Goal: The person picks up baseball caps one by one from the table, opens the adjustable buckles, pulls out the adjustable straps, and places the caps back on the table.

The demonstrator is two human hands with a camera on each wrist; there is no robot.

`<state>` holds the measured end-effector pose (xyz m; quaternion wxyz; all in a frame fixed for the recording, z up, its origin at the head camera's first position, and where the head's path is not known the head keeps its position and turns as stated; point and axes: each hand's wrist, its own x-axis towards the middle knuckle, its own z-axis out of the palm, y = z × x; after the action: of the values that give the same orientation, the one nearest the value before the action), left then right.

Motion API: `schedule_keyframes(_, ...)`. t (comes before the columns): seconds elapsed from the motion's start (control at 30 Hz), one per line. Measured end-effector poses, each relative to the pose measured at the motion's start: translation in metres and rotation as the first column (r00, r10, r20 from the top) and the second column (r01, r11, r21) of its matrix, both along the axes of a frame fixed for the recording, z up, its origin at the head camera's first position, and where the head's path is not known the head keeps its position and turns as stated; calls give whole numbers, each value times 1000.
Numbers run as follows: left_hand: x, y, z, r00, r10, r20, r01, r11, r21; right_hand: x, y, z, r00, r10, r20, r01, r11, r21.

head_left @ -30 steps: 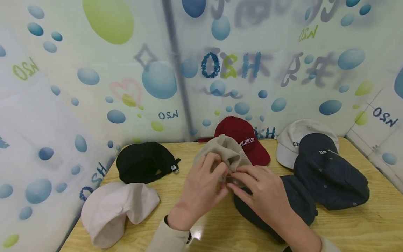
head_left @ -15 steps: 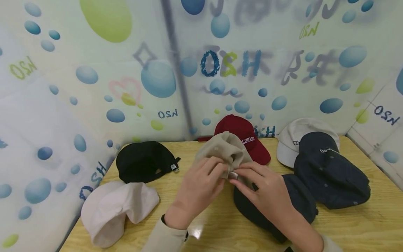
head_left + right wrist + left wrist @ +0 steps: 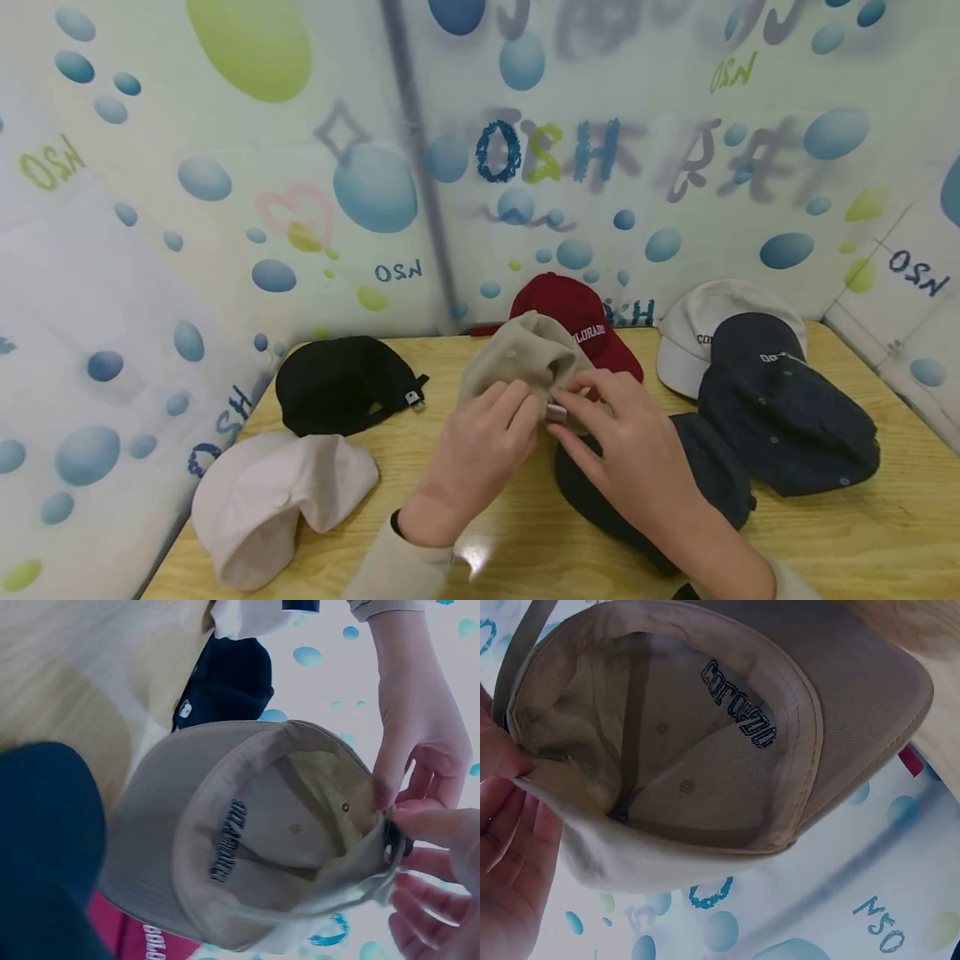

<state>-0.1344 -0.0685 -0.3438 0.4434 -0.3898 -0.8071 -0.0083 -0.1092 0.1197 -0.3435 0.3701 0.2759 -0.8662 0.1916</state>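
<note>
Both hands are at the back of a beige baseball cap (image 3: 517, 354), held up over the table. My left hand (image 3: 480, 462) pinches the cap's rear edge between thumb and curled fingers. From the other side my right hand (image 3: 637, 442) pinches the back strap, with a silver buckle (image 3: 556, 413) showing between the two hands. The left wrist view looks into the cap's inside (image 3: 667, 742), where dark lettering shows through the front. In the right wrist view the bill (image 3: 142, 825) points away from the hands, and the right thumb and index meet at the buckle end.
A red cap (image 3: 555, 304) stands behind the beige one. To the left lie a black cap (image 3: 330, 383) and a pale pink cap (image 3: 255, 500). Dark navy caps (image 3: 787, 425) and a light grey cap (image 3: 678, 358) sit on the right of the wooden table (image 3: 840, 550).
The silver buckle, barely visible one second ago, now shows plainly between the hands. The right fingers have shifted around the strap, and the left fingers are bunched more tightly at the rear edge.
</note>
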Motion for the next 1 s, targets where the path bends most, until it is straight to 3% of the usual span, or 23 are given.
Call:
schedule_keyframes(0.1, 0, 1, 2, 999, -21, -43, 20, 1000, -14, 3, -2, 5, 999, -18, 35, 17, 1000, 10)
schedule_keyframes(0.47, 0, 7, -1, 998, -21, -60, 20, 1000, -19, 8, -7, 23, 969, -132, 208, 116, 989, 89)
schedule_keyframes(0.63, -1, 8, -2, 998, -25, -51, 25, 1000, 11, 8, -9, 24, 951, -114, 286, 113, 993, 20)
schedule_keyframes(1.0, -3, 5, 2, 999, -1, -35, 3, 999, 54, 4, -10, 12, 978, -20, 207, 49, 989, -138)
